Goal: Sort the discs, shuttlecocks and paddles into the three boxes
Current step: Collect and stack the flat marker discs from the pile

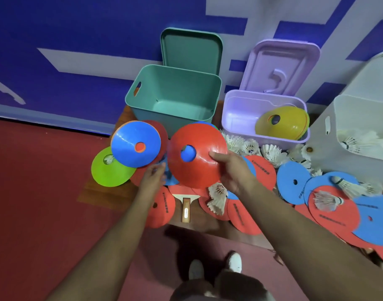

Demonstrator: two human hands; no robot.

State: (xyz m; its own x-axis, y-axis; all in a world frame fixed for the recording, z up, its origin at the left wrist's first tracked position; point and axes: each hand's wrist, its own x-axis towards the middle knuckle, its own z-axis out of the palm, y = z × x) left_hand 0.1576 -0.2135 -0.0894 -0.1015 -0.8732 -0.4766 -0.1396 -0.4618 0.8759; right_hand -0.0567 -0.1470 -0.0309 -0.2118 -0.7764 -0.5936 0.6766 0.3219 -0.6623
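Far out to the left of my left hand, a green disc [108, 170] lies flat on the bench [92, 194], not my concern yet. My left hand [152, 177] is up off the bench, fingers curled at the lower rim of a blue disc [132, 146]. It's blurred, but I read that as a pinch, with the disc tipped up to face me. Ahead, between the two hands and further away, stands the teal box [177, 71] with nothing showing inside. Below the hands, a paddle [185, 208] lies with its handle pointing back toward me, half buried under red discs.

Now the right hand [232, 170]: thumb on top, fingers underneath, pinching the right rim of a red disc [195, 170] that is tilted toward me.

Here's what matters. The purple box [240, 114] sits forward and to the right of that right hand, and it already holds yellow discs [288, 124], so I judge it's the disc box. The right hand is clearly the nearer; the left would have to cross over. Being round, the disc needs no lining up, just a level drop over the near wall.

Further right again, the white box [360, 109] has shuttlecocks [355, 144] in it.
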